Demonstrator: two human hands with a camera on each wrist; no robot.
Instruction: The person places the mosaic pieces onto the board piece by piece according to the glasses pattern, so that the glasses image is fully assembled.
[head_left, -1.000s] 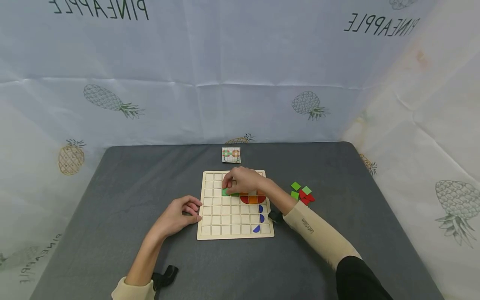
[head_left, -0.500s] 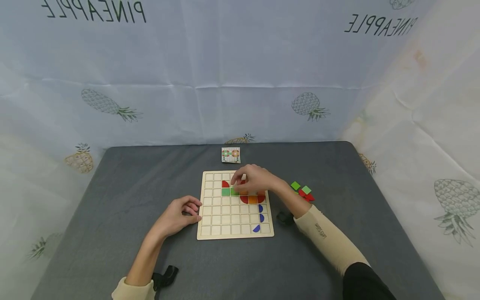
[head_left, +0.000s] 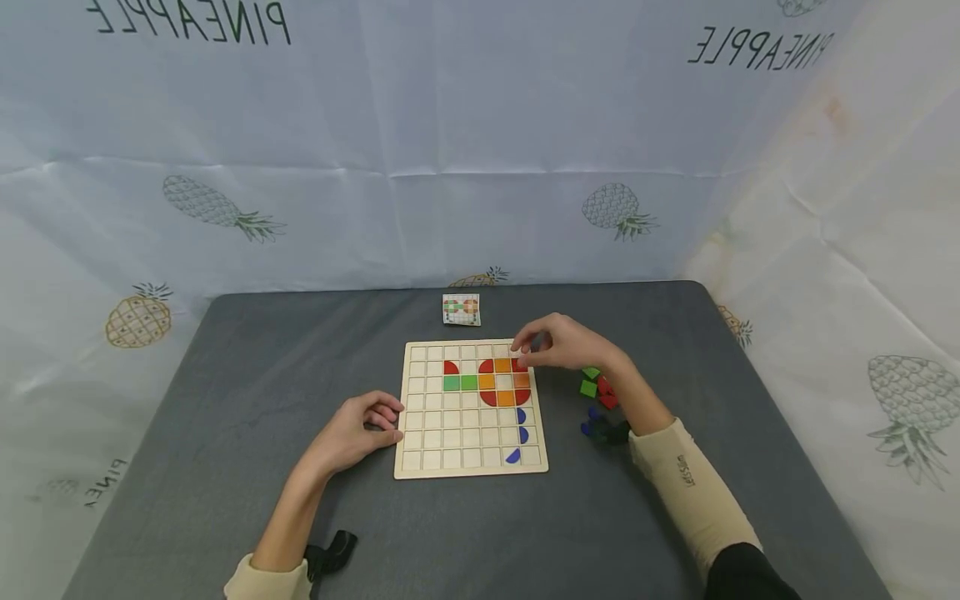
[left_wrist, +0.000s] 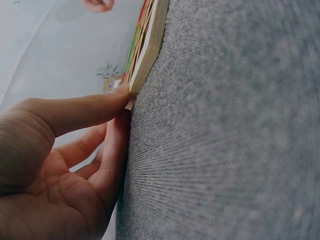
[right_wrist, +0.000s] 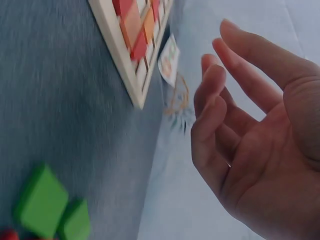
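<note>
Head view: the right hand (head_left: 562, 343) had moved off the board's (head_left: 420, 467) middle toward its far right corner since half a second before, when it hovered over the green and red pieces. With the hand clear, the pattern showed whole: a red quarter (head_left: 451, 367) over two green squares (head_left: 460, 382) in a row, then a ring of red and orange tiles (head_left: 505, 382). My read: the green pair and red quarter were set, and the hand was leaving for more pieces. Right grip was released, fingers loosely bent, nothing visibly held. It hung above the board's corner, near the loose pile (head_left: 597, 387) of green and red pieces on the counter (head_left: 225, 375). Three blue pieces (head_left: 521, 433) lay in the board's right column. The left hand (head_left: 358, 432) had not moved; it rested at the board's left edge. The board lay flat, square, so no long axis; its edges ran parallel to the counter's. The green pair's long axis ran left-right. A pattern card (head_left: 461, 309) lay beyond the board.

Left wrist: the thumb (left_wrist: 85, 112) touched the board's corner (left_wrist: 146, 55); the other fingers curled loosely against the counter, grasping nothing.

Right wrist: the hand (right_wrist: 255, 135) was empty and relaxed, two green blocks (right_wrist: 50, 207) below it, the board's corner (right_wrist: 132, 75) ahead.
</note>
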